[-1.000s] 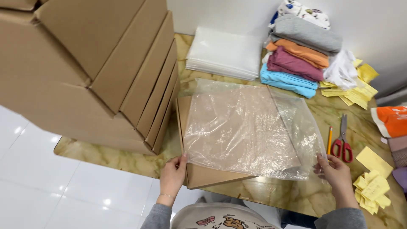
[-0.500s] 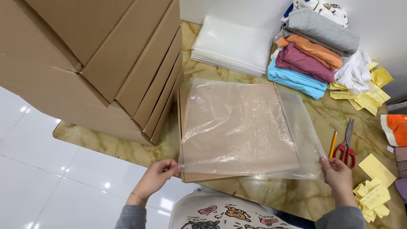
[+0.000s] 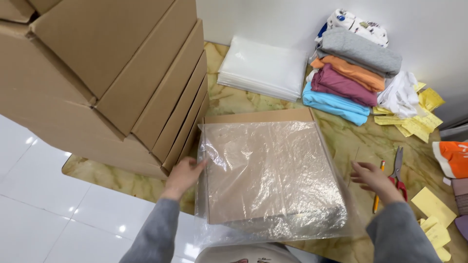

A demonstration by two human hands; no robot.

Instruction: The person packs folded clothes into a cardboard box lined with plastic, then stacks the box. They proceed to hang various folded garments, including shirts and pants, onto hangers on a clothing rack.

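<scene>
Clear plastic bag (image 3: 273, 180), crinkled, covers flat cardboard (image 3: 258, 117); both hands' fingers (image 3: 197, 165) spread.

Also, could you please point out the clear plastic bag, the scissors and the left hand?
clear plastic bag (image 3: 270, 175), head view, middle of its top face.
scissors (image 3: 399, 165), head view, the blades.
left hand (image 3: 184, 174), head view, back of the hand.
</scene>
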